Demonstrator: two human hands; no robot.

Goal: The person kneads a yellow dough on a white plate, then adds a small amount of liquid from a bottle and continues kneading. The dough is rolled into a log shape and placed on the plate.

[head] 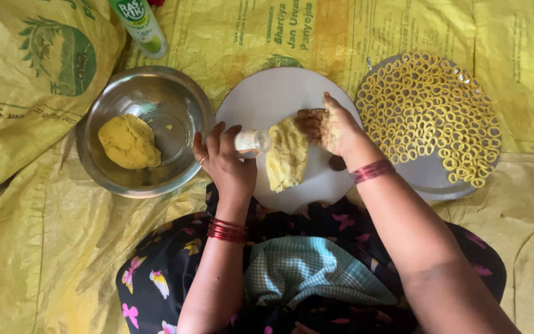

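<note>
Yellow flattened dough (287,154) on white board (261,99); left grip (227,162) holds small bottle (252,141), right grip (329,128) presses dough

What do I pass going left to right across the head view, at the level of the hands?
Steel bowl with a yellow dough ball → left hand → small white cutter → flattened dough sheet → right hand → tray of dough rings.

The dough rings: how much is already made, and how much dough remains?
Done: many dough rings fill the right plate. In hand: the left hand holds a small cutter against flattened dough, steadied by the right hand. Left: a dough ball in the steel bowl.
</note>
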